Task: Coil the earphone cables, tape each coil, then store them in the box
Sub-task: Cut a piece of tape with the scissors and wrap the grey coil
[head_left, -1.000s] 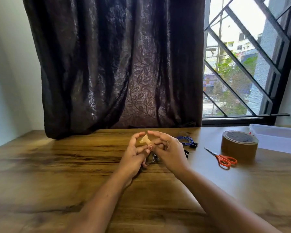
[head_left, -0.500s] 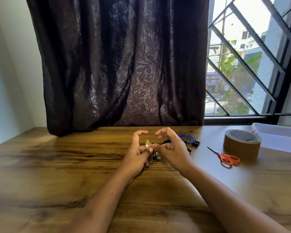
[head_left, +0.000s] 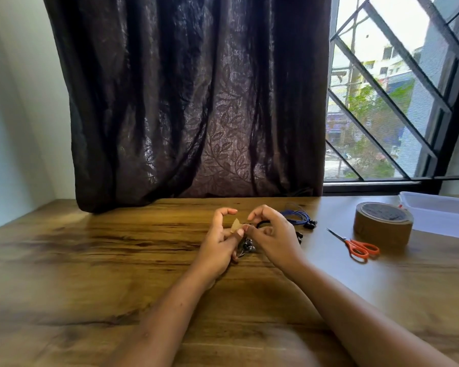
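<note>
Both hands meet at the middle of the wooden table (head_left: 90, 260). My left hand (head_left: 217, 242) pinches a small strip of brown tape (head_left: 235, 225) and holds a coiled black earphone cable (head_left: 245, 246), whose earbuds hang below the fingers. My right hand (head_left: 273, 234) pinches the same coil and tape from the right, with a black loop showing above its fingers. A blue earphone cable (head_left: 297, 217) lies on the table just behind my right hand. The clear plastic box (head_left: 440, 205) stands at the far right.
A roll of brown tape (head_left: 383, 223) stands right of the hands, with orange-handled scissors (head_left: 358, 246) lying in front of it. A dark curtain (head_left: 191, 102) hangs behind the table and a barred window (head_left: 398, 102) is at the right.
The tape strip has come down from between raised fingertips onto the coil. Both hands have drawn closer round the cable. The camera has shifted slightly.
</note>
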`<control>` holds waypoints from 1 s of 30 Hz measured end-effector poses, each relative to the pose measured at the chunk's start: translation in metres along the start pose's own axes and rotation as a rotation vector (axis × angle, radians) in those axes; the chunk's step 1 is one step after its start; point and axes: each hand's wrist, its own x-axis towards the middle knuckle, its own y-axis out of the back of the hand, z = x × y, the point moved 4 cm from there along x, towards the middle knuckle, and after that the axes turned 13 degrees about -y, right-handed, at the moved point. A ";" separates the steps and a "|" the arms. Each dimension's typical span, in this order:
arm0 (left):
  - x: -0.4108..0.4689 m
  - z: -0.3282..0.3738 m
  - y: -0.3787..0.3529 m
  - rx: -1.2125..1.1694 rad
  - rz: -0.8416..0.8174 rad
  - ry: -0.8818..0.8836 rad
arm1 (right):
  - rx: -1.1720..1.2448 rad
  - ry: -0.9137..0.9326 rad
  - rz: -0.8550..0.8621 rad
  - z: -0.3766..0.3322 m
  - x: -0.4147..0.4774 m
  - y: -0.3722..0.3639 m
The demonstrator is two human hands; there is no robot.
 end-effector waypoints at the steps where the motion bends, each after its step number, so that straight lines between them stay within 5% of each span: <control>1: 0.000 0.000 0.000 -0.011 0.008 0.005 | -0.036 0.025 -0.003 -0.001 -0.001 -0.001; 11: 0.002 -0.005 0.007 -0.103 0.067 0.073 | -0.105 0.082 -0.065 0.003 0.000 0.000; 24: 0.000 0.000 0.009 -0.075 0.123 0.127 | -0.626 0.331 0.003 -0.009 -0.011 -0.005; 30: -0.003 0.005 0.006 -0.057 0.073 0.149 | -0.649 0.366 0.001 -0.009 -0.011 -0.004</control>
